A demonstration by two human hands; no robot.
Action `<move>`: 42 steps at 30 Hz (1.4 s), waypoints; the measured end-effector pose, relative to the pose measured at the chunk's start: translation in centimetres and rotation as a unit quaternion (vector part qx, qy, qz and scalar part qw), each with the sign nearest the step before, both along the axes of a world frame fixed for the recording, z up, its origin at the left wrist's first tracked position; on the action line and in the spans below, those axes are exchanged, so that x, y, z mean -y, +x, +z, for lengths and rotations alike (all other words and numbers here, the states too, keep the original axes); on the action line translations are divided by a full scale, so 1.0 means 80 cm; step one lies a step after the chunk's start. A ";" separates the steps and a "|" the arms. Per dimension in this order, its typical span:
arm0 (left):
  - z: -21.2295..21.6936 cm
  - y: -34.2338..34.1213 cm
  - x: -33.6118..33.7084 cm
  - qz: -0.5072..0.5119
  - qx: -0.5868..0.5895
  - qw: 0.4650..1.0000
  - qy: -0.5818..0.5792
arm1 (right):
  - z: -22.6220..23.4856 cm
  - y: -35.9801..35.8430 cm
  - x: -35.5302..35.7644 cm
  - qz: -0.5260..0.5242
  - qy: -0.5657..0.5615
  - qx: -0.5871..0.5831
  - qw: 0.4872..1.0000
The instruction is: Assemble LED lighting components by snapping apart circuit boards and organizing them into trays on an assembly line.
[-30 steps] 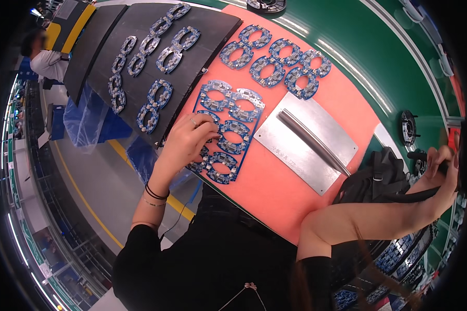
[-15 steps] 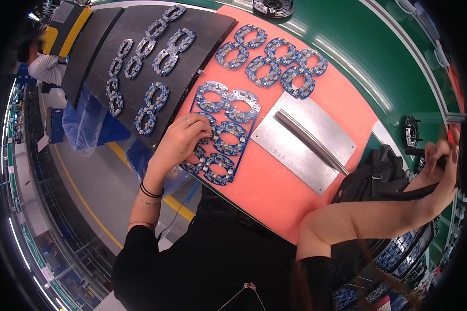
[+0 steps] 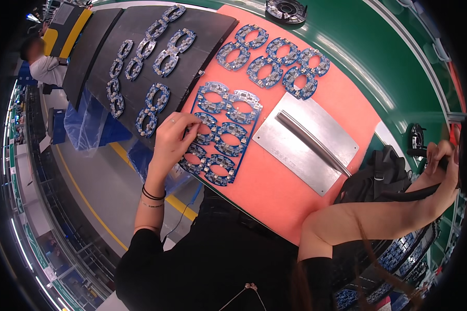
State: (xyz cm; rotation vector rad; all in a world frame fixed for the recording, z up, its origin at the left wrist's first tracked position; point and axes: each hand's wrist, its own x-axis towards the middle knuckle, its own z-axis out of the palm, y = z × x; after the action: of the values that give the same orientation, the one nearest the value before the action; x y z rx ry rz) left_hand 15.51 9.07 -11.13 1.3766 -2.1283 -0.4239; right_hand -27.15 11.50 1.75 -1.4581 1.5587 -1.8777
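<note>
A panel of joined blue circuit boards with oval openings lies on the pink mat. My left hand is over its left edge, with thumb and fingers pinched together. Whether they grip the panel edge or a small piece is hidden. My right hand is raised at the far right, with fingers curled around something dark that the picture's rim cuts off. Right of the panel, a silver metal plate carries a long raised metal bar.
Several figure-eight circuit boards lie at the mat's far side, and more on the black surface to the left. A black bag sits by my right forearm. Round black parts rest on the green surface. A person is at far left.
My left hand has drawn back leftward from over the panel's middle row, uncovering more boards. My right hand stays raised at the far right.
</note>
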 end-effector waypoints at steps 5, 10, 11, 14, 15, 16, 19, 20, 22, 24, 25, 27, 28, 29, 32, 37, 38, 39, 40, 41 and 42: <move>-0.003 0.000 0.007 -0.034 0.032 0.999 -0.029 | -0.002 -0.009 -0.004 -0.005 0.006 -0.016 1.000; 0.000 0.004 0.010 -0.057 0.037 0.998 -0.009 | 0.001 -0.001 -0.003 0.000 0.010 -0.016 1.000; 0.000 0.005 0.010 -0.064 0.041 0.997 -0.006 | 0.004 0.011 -0.001 -0.032 0.010 -0.011 0.999; 0.001 0.005 0.010 -0.071 0.048 0.996 -0.009 | 0.005 0.016 0.000 -0.056 0.009 -0.009 0.998; 0.002 0.004 0.010 -0.072 0.051 0.996 -0.015 | 0.005 0.013 -0.001 -0.048 0.008 -0.013 0.999; 0.001 0.003 0.011 -0.072 0.050 0.996 -0.015 | 0.003 0.006 -0.002 -0.049 0.008 -0.013 0.999; -0.003 -0.001 0.012 -0.071 0.074 0.994 -0.033 | -0.002 -0.008 -0.005 0.004 -0.006 -0.006 1.000; -0.003 -0.002 0.012 -0.069 0.076 0.994 -0.035 | -0.003 -0.008 -0.005 0.001 -0.007 -0.009 1.000; -0.003 -0.003 0.013 -0.069 0.076 0.994 -0.036 | -0.003 -0.007 -0.004 -0.002 -0.008 -0.011 1.000; -0.001 -0.004 0.015 -0.082 0.086 0.993 -0.015 | -0.002 -0.001 -0.004 -0.037 -0.010 0.000 0.999; -0.001 -0.002 0.015 -0.081 0.087 0.993 -0.015 | -0.002 -0.004 -0.004 -0.036 -0.010 0.000 0.999; -0.002 0.003 0.015 -0.069 0.035 0.997 0.007 | -0.004 -0.013 -0.006 0.007 -0.008 -0.009 1.000; 0.002 0.004 0.013 -0.070 0.034 0.997 0.007 | -0.004 -0.013 -0.006 0.007 -0.008 -0.009 1.000; 0.008 0.004 0.009 -0.037 0.018 0.998 0.041 | -0.002 -0.009 -0.004 0.012 -0.014 0.008 1.000; 0.019 0.009 -0.004 -0.007 0.004 0.999 0.053 | 0.001 0.003 0.000 0.000 -0.020 0.020 1.000; 0.011 0.014 -0.026 0.005 -0.005 0.998 0.062 | 0.002 0.015 0.005 -0.062 -0.017 -0.005 0.998; 0.009 0.013 -0.026 -0.010 0.010 0.999 0.048 | 0.001 0.005 0.004 -0.028 -0.005 0.002 1.000; 0.009 0.014 -0.025 -0.009 0.010 0.999 0.047 | 0.003 0.004 0.004 0.007 0.005 0.008 1.000; 0.009 0.015 -0.023 -0.023 0.024 0.999 0.031 | 0.003 0.008 0.005 0.008 0.004 0.008 1.000; 0.010 0.016 -0.023 -0.038 0.037 0.998 0.015 | 0.003 0.017 0.007 -0.008 -0.005 -0.005 1.000; 0.009 0.015 -0.021 -0.039 0.037 0.998 0.015 | 0.002 0.021 0.007 -0.027 -0.013 -0.018 0.999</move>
State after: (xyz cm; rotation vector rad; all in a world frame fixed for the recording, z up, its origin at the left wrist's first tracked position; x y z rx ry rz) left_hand 16.69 10.77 -10.37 1.3489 -2.2500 -0.4442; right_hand -25.49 10.91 1.92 -1.4823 1.6106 -1.9188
